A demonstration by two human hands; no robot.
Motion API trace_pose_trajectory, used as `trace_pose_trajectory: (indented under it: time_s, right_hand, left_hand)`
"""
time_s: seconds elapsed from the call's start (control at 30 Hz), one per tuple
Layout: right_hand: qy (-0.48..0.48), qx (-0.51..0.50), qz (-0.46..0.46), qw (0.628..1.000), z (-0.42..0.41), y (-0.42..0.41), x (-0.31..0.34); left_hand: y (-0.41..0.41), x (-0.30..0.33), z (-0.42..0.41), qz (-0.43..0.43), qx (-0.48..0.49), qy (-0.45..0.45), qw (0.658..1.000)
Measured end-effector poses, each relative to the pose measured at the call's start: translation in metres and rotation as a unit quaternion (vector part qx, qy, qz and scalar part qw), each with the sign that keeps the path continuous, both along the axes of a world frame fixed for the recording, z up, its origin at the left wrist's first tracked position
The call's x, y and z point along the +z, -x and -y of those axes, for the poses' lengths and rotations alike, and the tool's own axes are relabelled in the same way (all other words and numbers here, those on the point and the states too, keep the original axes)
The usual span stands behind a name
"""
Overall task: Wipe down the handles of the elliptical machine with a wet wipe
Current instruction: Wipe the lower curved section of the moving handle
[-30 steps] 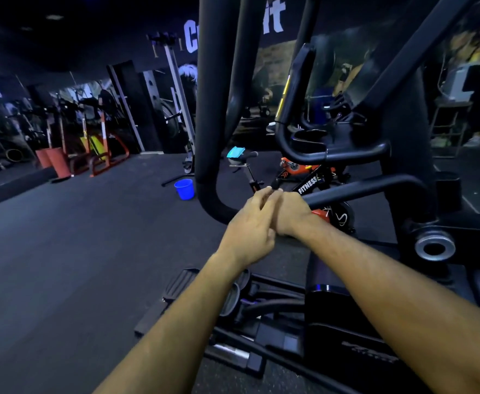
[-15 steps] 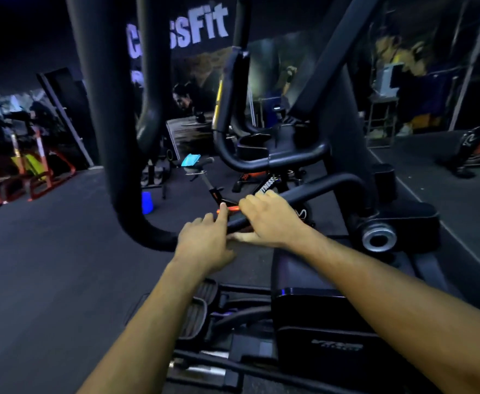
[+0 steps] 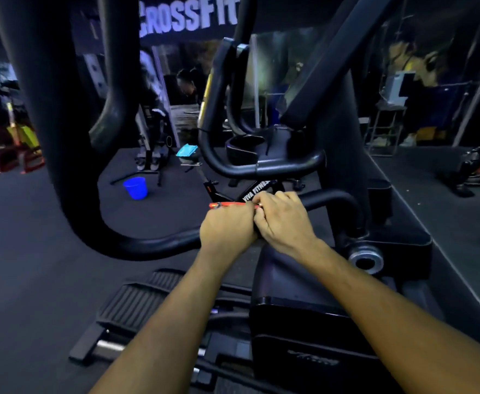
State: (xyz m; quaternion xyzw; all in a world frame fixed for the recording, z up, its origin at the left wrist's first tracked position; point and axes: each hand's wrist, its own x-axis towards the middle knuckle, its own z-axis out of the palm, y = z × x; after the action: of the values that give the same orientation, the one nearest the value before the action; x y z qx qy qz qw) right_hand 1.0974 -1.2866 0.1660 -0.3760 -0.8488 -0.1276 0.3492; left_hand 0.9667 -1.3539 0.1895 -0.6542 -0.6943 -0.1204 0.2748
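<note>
Where curled, both hands (image 3: 257, 223) on handle (image 3: 329, 199)

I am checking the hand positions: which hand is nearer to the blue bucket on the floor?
Left. The left hand grips the elliptical handle on the side facing the blue bucket; the right hand sits beside it, farther from the bucket.

– What's the room like?
– Dark. The floor (image 3: 34, 265) is black. A blue bucket (image 3: 135, 187) sits at middle left.
– And the back wall?
– Big white letters (image 3: 187, 17) up top. Red racks (image 3: 11, 155) far left.
</note>
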Motion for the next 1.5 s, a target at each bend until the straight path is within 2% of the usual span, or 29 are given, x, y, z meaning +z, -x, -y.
trace_pose_trajectory:
  time_s: [0.13,0.23,0.33,0.4,0.43,0.5,0.57,0.6,0.63,0.67,0.7,0.73,0.77,0.8,0.87,0.93,1.03,1.17,1.2,1.27,1.37,1.4,1.47,1.5]
  right_hand:
    - [0.031,0.072,0.035,0.996,-0.007,-0.01,0.006]
    - [0.033,0.157,0.062,0.985,-0.01,0.003,0.012]
    - [0.052,0.21,0.135,0.967,0.012,0.044,0.015]
    - [0.056,0.2,0.188,0.96,0.043,0.08,0.014]
    - [0.058,0.197,0.181,0.962,0.059,0.099,0.015]
    - [0.12,0.211,0.157,0.957,0.089,0.131,0.029]
    - [0.204,0.251,0.167,0.931,0.106,0.156,0.043]
    - [0.301,0.278,0.153,0.899,0.11,0.169,0.052]
    - [0.429,0.316,0.097,0.841,0.117,0.176,0.065]
    - [0.571,0.358,-0.006,0.739,0.12,0.183,0.075]
    - [0.664,0.393,-0.119,0.625,0.123,0.188,0.086]
    - [0.716,0.422,-0.207,0.516,0.123,0.193,0.093]
    - [0.733,0.451,-0.265,0.436,0.122,0.195,0.102]
    - [0.73,0.471,-0.298,0.396,0.121,0.195,0.111]
    - [0.704,0.495,-0.329,0.389,0.119,0.193,0.116]
    - [0.695,0.52,-0.315,0.384,0.116,0.196,0.101]
    - [0.663,0.517,-0.208,0.499,0.104,0.196,0.074]
    - [0.649,0.524,-0.063,0.547,0.074,0.183,0.074]
    - [0.616,0.536,-0.045,0.576,0.07,0.181,0.077]
    - [0.571,0.545,-0.045,0.613,0.068,0.186,0.082]
    - [0.501,0.519,-0.106,0.685,0.069,0.213,0.087]
    - [0.492,0.512,-0.143,0.69,0.07,0.218,0.091]
    - [0.503,0.516,-0.221,0.657,0.073,0.226,0.094]
    - [0.508,0.527,-0.229,0.642,0.074,0.225,0.092]
  left_hand:
    - [0.013,-0.014,0.008,0.05,-0.098,0.013,0.994]
    - [0.024,-0.014,0.043,0.155,-0.134,-0.049,0.978]
    - [0.041,-0.024,0.093,0.29,-0.078,-0.222,0.928]
    - [0.053,-0.026,0.125,0.347,0.001,-0.343,0.873]
    - [0.06,-0.024,0.138,0.363,0.027,-0.382,0.849]
    - [0.073,-0.017,0.16,0.385,0.058,-0.422,0.819]
    - [0.081,-0.005,0.176,0.402,0.071,-0.431,0.804]
    - [0.084,0.0,0.183,0.415,0.071,-0.426,0.801]
    - [0.086,0.004,0.188,0.429,0.07,-0.419,0.797]
    - [0.088,0.007,0.193,0.441,0.069,-0.416,0.792]
    - [0.09,0.007,0.196,0.451,0.07,-0.414,0.788]
    - [0.091,0.005,0.198,0.458,0.072,-0.415,0.783]
    - [0.091,0.003,0.199,0.463,0.071,-0.416,0.779]
    - [0.09,0.0,0.199,0.467,0.069,-0.416,0.777]
    - [0.091,-0.007,0.197,0.47,0.066,-0.415,0.776]
    - [0.089,-0.013,0.195,0.475,0.066,-0.411,0.775]
    - [0.086,-0.016,0.189,0.473,0.073,-0.408,0.778]
    - [0.074,-0.018,0.181,0.466,0.098,-0.435,0.764]
    - [0.069,-0.02,0.179,0.465,0.104,-0.441,0.761]
    - [0.057,-0.027,0.172,0.464,0.116,-0.438,0.761]
    - [0.043,-0.035,0.162,0.458,0.13,-0.444,0.759]
    - [0.038,-0.036,0.159,0.456,0.138,-0.451,0.755]
    - [0.031,-0.037,0.156,0.452,0.148,-0.462,0.749]
    - [0.029,-0.039,0.156,0.448,0.155,-0.468,0.746]
